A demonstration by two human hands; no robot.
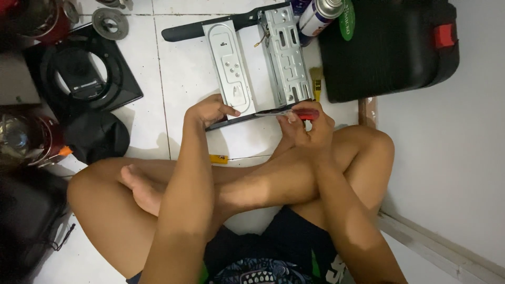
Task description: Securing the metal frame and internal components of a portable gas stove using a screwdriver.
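The right hand (pixel 310 126) grips a red screwdriver (pixel 300 113) tightly, its tip at the metal frame (pixel 258 63); the left hand (pixel 210 110) presses on the frame's near edge, fingers bent.

A person sits cross-legged on a white tiled floor (pixel 184 68). The left hand (pixel 210 110) presses on the near edge of a grey metal chassis (pixel 258 58). The right hand (pixel 310 126) grips a red-handled screwdriver (pixel 294 112) laid along that edge. A black case (pixel 389 47) lies right of the chassis, with a spray can (pixel 318 16) between them.
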